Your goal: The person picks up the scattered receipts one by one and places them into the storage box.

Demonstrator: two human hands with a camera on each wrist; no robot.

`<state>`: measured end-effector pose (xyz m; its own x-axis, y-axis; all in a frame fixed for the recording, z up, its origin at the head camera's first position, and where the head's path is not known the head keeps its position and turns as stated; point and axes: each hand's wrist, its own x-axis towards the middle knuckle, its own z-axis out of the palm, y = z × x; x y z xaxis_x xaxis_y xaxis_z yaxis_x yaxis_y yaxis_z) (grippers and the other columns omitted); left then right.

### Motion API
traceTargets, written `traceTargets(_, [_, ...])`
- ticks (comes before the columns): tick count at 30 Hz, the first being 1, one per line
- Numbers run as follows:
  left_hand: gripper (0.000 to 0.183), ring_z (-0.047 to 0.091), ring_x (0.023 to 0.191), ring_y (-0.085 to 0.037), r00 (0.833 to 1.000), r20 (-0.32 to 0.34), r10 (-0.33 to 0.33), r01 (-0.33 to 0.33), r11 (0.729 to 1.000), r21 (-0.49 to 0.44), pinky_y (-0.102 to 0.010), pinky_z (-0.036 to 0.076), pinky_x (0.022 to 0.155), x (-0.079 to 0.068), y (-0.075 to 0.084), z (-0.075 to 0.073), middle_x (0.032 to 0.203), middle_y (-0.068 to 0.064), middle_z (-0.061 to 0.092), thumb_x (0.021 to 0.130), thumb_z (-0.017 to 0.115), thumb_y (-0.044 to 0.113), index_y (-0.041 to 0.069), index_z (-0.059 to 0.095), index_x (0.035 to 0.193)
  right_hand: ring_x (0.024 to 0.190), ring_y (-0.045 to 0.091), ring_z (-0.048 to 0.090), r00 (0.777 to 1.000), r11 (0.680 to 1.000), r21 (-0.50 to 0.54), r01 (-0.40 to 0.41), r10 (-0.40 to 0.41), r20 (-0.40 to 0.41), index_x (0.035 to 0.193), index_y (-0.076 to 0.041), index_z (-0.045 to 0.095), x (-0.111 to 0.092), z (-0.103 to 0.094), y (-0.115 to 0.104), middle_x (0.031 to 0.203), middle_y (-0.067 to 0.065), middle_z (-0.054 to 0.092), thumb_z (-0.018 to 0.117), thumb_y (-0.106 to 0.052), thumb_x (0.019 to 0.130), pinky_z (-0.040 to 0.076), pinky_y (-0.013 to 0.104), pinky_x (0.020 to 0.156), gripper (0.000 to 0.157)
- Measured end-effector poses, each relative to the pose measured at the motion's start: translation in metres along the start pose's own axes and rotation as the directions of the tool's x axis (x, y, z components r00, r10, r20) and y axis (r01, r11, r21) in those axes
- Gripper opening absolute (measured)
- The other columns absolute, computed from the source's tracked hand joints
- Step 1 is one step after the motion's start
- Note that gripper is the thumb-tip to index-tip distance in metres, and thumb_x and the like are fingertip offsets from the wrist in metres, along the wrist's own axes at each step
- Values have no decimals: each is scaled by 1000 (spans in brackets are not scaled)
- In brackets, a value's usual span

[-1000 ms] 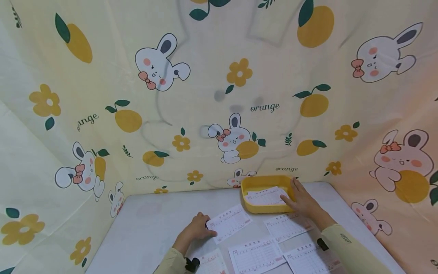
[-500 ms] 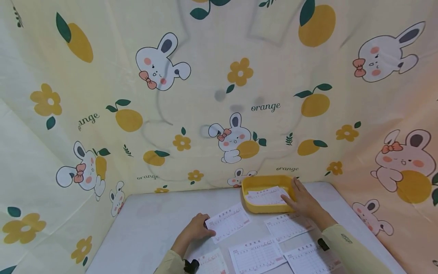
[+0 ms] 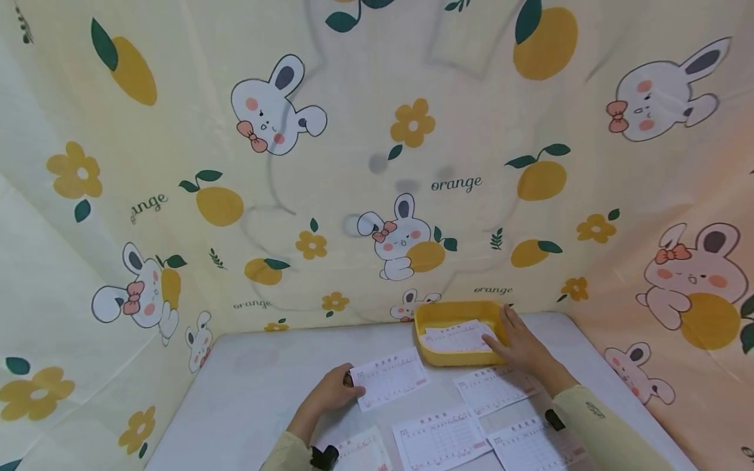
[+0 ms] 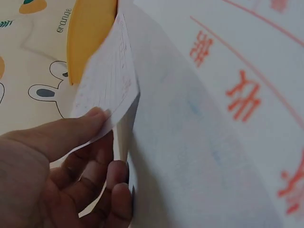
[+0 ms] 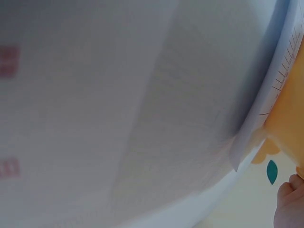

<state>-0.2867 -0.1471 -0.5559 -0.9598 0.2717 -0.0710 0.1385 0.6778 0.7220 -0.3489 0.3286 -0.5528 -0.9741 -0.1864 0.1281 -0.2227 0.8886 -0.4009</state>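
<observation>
In the head view my left hand (image 3: pixel 331 391) pinches the left end of a white receipt slip (image 3: pixel 391 379), printed with a table. The left wrist view shows the thumb on the printed face of this slip (image 4: pixel 107 76), with fingers curled behind it. That end is raised off the table. My right hand (image 3: pixel 527 350) rests at the right side of a yellow plastic basket (image 3: pixel 453 359), fingers fairly straight along its rim and thumb over the front corner. Inside the basket lies at least one similar slip (image 3: pixel 456 337). Only part of the right hand (image 5: pixel 290 202) appears in the right wrist view.
Several more receipt slips lie on the white table (image 3: pixel 265 373): one by the basket (image 3: pixel 495 390), one in the middle (image 3: pixel 442 438), one at the right (image 3: pixel 533 445) and a redder one (image 3: pixel 365 451). A patterned cloth (image 3: pixel 353 163) hangs behind and beside the table.
My left hand has raised the pinched slip's left end and shifted it slightly up and left. The right hand and the basket have stayed in place.
</observation>
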Motion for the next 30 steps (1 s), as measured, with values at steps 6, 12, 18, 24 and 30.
traceTargets(6, [23, 57, 87, -19, 999, -51, 3, -5, 999, -40, -38, 50, 75, 2, -5, -2, 95, -3, 63, 101, 76, 21, 4, 64, 112, 159, 55, 11, 1000, 1000, -14, 11, -11, -11, 166, 10, 7, 2, 1, 0, 176, 31, 1, 53, -64, 107, 17, 71, 124, 106])
traceTargets(12, [23, 58, 85, -18, 994, -109, -23, 15, 997, -73, -35, 50, 73, 5, -8, -5, 95, -3, 66, 104, 72, 19, 1, 70, 117, 159, 55, 11, 1000, 1000, -2, 8, -8, -15, 166, 10, 8, 1, -2, -3, 176, 31, 2, 55, -58, 108, 17, 70, 124, 102])
traceTargets(18, [34, 64, 98, -24, 987, -148, -65, 56, 996, -66, -51, 56, 93, 7, -12, -6, 113, -13, 73, 108, 64, 17, -7, 69, 132, 159, 56, 12, 1000, 1000, -5, -2, 2, -6, 166, 10, 8, -1, -3, -4, 175, 31, 3, 55, -59, 108, 18, 70, 124, 102])
traceTargets(24, [36, 65, 99, -24, 984, -167, -66, 52, 995, -86, -51, 58, 92, 5, -12, -9, 123, -19, 73, 109, 63, 18, -9, 68, 133, 159, 54, 12, 1000, 1000, -10, 3, -3, -20, 166, 11, 9, -1, -1, -2, 176, 31, 4, 56, -58, 107, 18, 70, 125, 102])
traceTargets(30, [23, 65, 86, -16, 975, -217, -40, 14, 993, -121, -34, 58, 73, 4, -12, -15, 107, -11, 75, 104, 70, 15, -3, 75, 119, 160, 53, 9, 1000, 1000, 1, 2, -2, -9, 166, 11, 6, 0, 1, 1, 176, 30, 1, 56, -58, 108, 16, 71, 125, 103])
